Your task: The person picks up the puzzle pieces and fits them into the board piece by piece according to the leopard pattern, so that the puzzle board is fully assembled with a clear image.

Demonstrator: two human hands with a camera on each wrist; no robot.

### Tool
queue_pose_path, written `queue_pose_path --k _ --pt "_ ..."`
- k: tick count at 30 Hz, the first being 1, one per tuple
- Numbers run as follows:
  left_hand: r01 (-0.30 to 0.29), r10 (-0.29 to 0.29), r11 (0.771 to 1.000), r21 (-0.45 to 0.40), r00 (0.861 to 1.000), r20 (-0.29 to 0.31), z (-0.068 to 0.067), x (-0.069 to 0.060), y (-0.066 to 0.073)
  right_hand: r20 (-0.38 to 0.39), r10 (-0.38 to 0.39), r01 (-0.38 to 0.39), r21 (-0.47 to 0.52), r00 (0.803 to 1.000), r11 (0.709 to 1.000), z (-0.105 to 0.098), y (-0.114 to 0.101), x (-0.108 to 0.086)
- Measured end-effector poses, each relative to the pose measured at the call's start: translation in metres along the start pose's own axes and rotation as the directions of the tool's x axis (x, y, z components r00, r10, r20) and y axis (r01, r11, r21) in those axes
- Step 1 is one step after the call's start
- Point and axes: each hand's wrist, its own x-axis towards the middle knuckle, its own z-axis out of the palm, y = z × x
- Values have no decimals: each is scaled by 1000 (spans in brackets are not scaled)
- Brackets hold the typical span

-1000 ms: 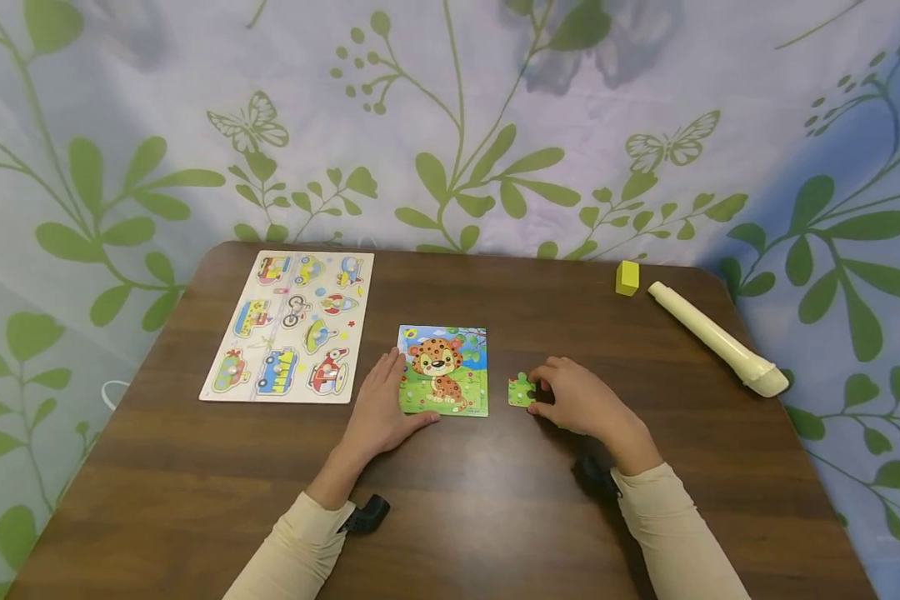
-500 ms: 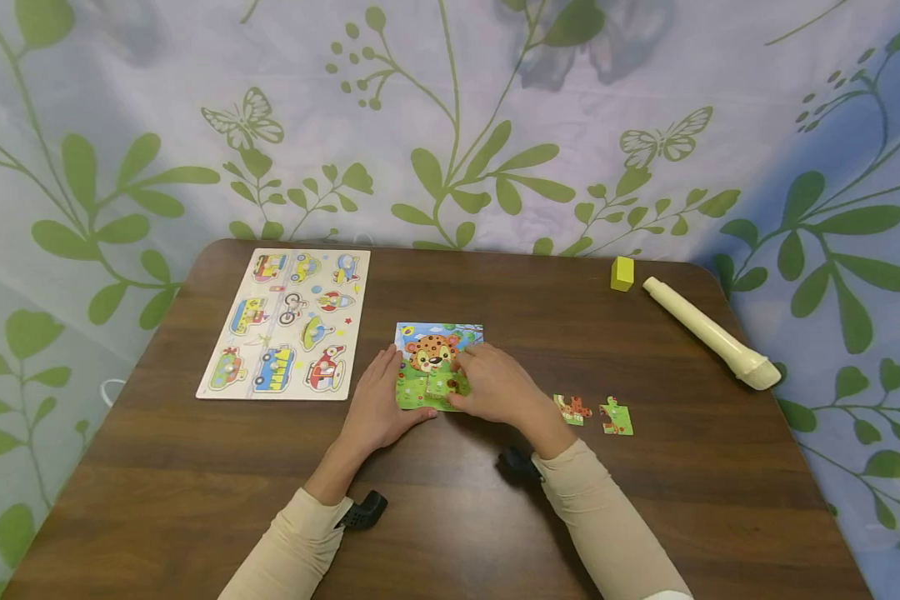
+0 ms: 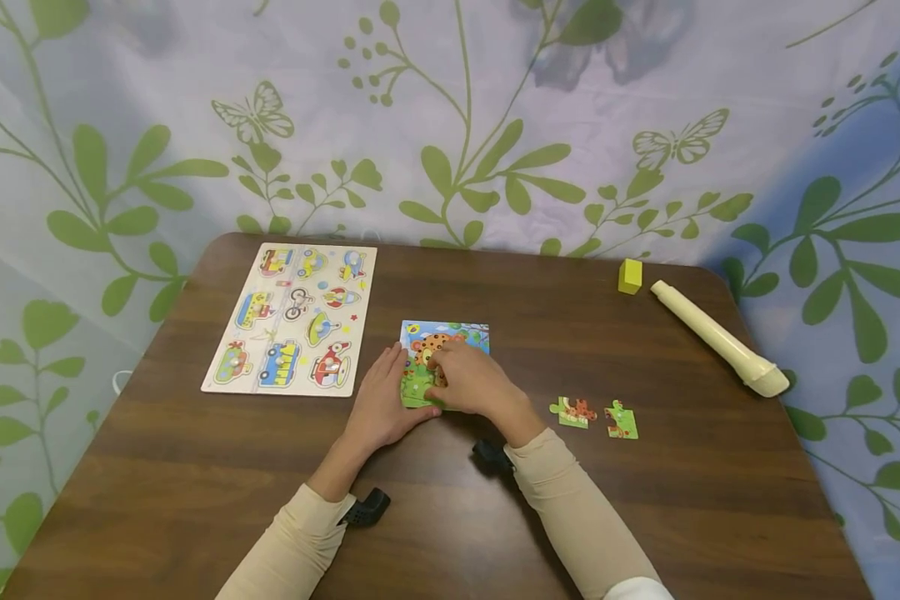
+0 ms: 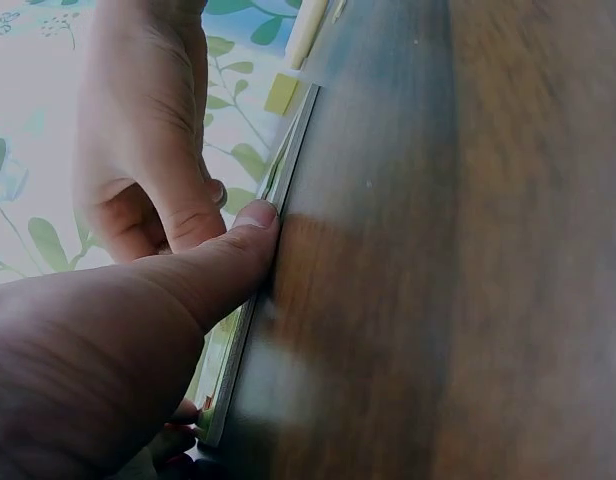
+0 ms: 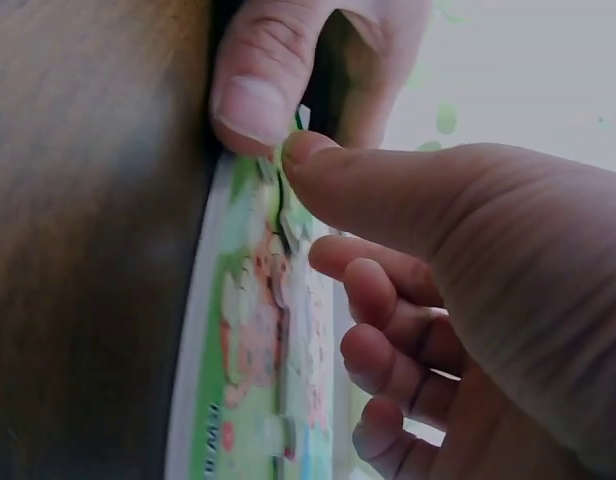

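A square leopard picture jigsaw board [image 3: 414,387] lies mid-table. My left hand [image 3: 378,406] rests against it, fingers straight along its left side and the thumb along its front edge. In the left wrist view that thumb [image 4: 223,268] touches the board's edge. My right hand [image 3: 474,383] is over the board's middle and covers much of the leopard. Thumb and fingers pinch a green puzzle piece [image 5: 294,208], visible in the right wrist view and hidden in the head view. Right of the board lie an orange-and-green puzzle piece [image 3: 574,412] and a green puzzle piece [image 3: 621,419].
Left of the jigsaw lies a pale wooden vehicle puzzle board [image 3: 288,321]. A yellow block [image 3: 630,276] stands at the back right, beside a long cream tube with a flared end [image 3: 720,337]. A patterned cloth [image 3: 495,125] hangs behind the table [image 3: 450,517].
My right hand has taken the green piece from the table on the right and carried it left over the jigsaw board. The left hand keeps its place at the board.
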Motion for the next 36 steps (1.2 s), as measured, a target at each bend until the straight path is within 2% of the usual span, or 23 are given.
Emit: queue_pose_path --k 10,23,30,36 --pt "-8 8 1000 -2 1000 -12 0 0 1 -25 -19 19 -13 999 1000 8 -4 4" --pt "-36 36 999 6 998 -52 0 -1 1 -63 8 -10 -26 998 1000 10 -14 5" --pt "-42 42 999 4 998 -54 -2 -2 1 -49 26 -26 -11 998 1000 10 -16 6" --pt "-33 33 999 -11 998 -48 -1 -2 1 -22 -49 51 73 999 996 7 -3 0"
